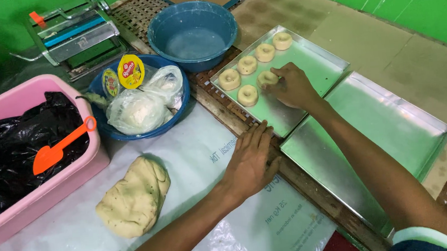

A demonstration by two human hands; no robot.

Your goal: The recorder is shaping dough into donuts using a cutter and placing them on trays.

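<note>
Hands working over dough: right hand (pixel 290 87) pinching a ring of dough (pixel 267 78) on the near metal tray (pixel 329 63) beside five other rings; left hand (pixel 250 160) resting flat, released, on the plastic-covered desk (pixel 193 143).

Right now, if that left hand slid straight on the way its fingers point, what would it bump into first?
The left hand points up toward the tray of dough rings. It would probably meet that tray's near rim first, just past the wooden table edge, though depth is hard to judge.

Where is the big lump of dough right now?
The lump of dough lies on the white plastic sheet, left of the left hand and just below the pink tub.
</note>
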